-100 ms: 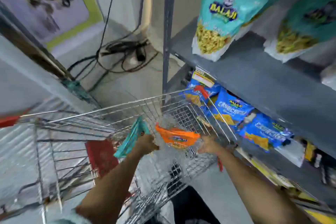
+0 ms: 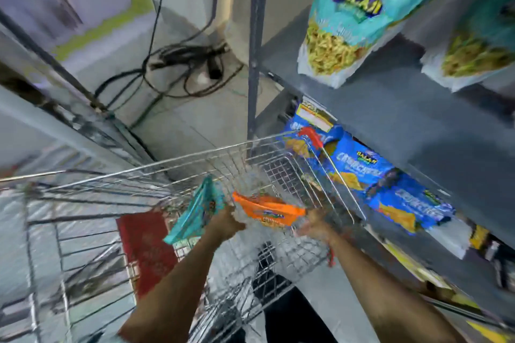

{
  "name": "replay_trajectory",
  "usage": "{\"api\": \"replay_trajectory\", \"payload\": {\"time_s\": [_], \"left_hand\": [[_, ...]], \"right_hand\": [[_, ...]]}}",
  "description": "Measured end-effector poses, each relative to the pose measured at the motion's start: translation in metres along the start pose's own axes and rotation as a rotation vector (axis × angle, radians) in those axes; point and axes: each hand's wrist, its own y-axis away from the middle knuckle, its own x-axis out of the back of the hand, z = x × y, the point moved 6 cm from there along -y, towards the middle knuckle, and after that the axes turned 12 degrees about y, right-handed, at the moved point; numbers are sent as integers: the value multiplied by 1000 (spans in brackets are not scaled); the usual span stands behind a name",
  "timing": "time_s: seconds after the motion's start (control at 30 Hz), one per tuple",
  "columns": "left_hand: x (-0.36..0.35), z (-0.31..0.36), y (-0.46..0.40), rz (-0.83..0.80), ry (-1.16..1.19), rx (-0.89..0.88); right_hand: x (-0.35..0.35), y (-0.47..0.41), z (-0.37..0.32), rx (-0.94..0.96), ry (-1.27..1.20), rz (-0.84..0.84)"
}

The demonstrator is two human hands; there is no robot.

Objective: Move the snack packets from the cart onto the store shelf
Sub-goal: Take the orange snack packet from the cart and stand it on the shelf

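Over the cart (image 2: 156,175), head view: my left hand (image 2: 227,224) is closed on a teal packet (image 2: 195,211), the right hand (image 2: 313,224) on an orange packet (image 2: 269,213). Little has shifted since a moment ago, both packets barely higher; shelf (image 2: 404,108) placement remains.

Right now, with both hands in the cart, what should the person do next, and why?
Probably lift both packets out toward the shelf: the left hand already grips the teal packet, and the right hand is at the orange packet, over the cart.
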Motion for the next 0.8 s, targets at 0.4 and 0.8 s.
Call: {"api": "replay_trajectory", "payload": {"time_s": [0.4, 0.8], "left_hand": [[-18, 2, -45, 297, 281, 42], [10, 70, 49, 371, 433, -354]], "right_hand": [[1, -59, 17, 73, -83, 217], [46, 24, 11, 282, -192, 570]]}}
